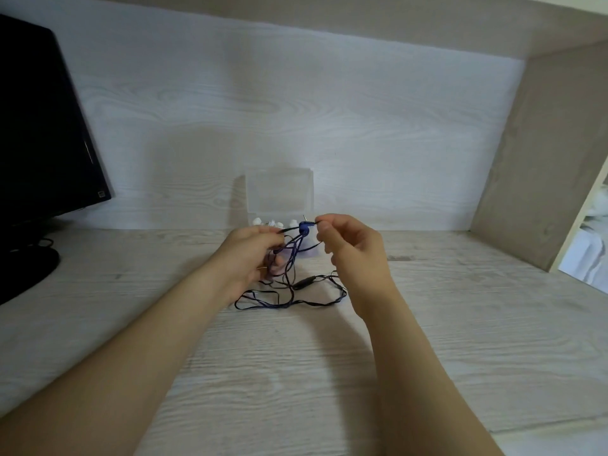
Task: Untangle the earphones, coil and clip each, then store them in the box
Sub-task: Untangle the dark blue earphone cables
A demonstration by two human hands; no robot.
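The pale wood-grain desk [329, 373] carries everything. A black flat monitor [42, 126] stands at the far left, well apart from the work and no hindrance. At the far centre, against the back panel, is the clear plastic box [279, 192] with its lid up. Small white earbuds [257, 221] seem to lie in it already. It sits just behind the hands, so a wide pull could knock it.

The left hand [250, 258] and right hand [352, 255] are raised above the desk, each pinching the thin dark earphone cable [296, 301], with a short taut stretch between them. The rest hangs down into loose crossing loops on the desk below, an inline remote [304, 283] among them. A small blue piece [303, 228] sits on the taut stretch, perhaps the clip; blur hides which.

I judge it best to feed slack through gently and lift one loop free at a time, since tugging would tighten the crossings.
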